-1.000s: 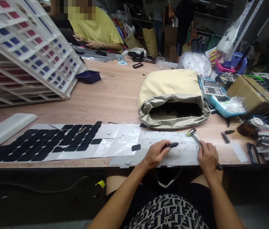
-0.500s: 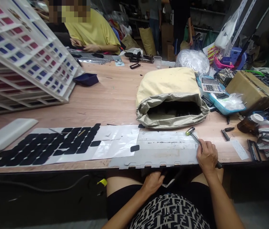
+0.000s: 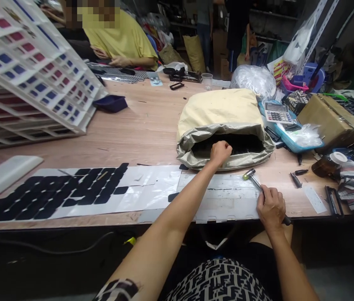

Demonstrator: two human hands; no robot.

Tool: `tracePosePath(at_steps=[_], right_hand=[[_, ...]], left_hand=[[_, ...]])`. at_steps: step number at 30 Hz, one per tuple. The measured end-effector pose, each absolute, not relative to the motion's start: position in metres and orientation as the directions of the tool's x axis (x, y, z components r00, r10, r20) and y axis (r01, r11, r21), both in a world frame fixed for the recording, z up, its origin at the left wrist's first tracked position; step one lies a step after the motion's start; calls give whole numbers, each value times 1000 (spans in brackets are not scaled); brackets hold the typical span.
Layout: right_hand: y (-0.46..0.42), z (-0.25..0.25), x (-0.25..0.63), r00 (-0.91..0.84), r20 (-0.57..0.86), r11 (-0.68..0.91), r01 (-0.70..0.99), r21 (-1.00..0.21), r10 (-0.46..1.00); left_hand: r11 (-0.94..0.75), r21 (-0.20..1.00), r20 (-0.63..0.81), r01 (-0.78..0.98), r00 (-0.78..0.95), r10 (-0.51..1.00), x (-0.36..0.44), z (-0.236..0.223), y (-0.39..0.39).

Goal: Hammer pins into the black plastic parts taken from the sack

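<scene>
My right hand (image 3: 271,207) is wrapped round the handle of a small hammer (image 3: 256,181), whose head lies over a clear plastic sheet (image 3: 227,205) at the table's front edge. My left hand (image 3: 221,152) is at the mouth of a cream sack (image 3: 220,108), its fingers curled; whether anything is in them cannot be made out. The sack lies on its side, with dark contents inside its opening. To the left, rows of black rounded pieces (image 3: 48,190) lie on a white sheet (image 3: 151,192). One black piece (image 3: 173,197) shows partly behind my left forearm.
A white plastic basket (image 3: 39,79) leans at the left, near a dark blue tray (image 3: 110,103). On the right are a calculator (image 3: 277,113), a cardboard box (image 3: 333,119) and a lidded brown jar (image 3: 329,164). A person in a yellow shirt (image 3: 123,37) sits across the table.
My left hand has risen from my lap and reached forward to the sack's opening. My right hand stays on the hammer, nearly still.
</scene>
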State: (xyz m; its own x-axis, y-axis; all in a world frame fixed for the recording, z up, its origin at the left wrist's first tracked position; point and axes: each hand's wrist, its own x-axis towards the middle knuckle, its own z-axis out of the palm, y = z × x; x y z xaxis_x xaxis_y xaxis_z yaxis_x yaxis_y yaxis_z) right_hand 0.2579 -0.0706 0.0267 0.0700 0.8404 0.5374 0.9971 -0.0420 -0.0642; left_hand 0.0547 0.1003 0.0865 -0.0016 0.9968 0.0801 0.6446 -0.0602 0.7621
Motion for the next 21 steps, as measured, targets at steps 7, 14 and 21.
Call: tracePosePath(at_steps=[7,14,21], right_hand=[[-70,30,255,90,515,-65,996,-66,852],[-70,28,257,94,511,-54,994,-93,855],[-70,25,258,93,513,-56,995,-88,853]], left_hand=[[240,579,-167,779,-175,970,88,44,157],[-66,821,182,567,-151,972,70,58,127],[-461,770,303,441,382,873,8,59,28]])
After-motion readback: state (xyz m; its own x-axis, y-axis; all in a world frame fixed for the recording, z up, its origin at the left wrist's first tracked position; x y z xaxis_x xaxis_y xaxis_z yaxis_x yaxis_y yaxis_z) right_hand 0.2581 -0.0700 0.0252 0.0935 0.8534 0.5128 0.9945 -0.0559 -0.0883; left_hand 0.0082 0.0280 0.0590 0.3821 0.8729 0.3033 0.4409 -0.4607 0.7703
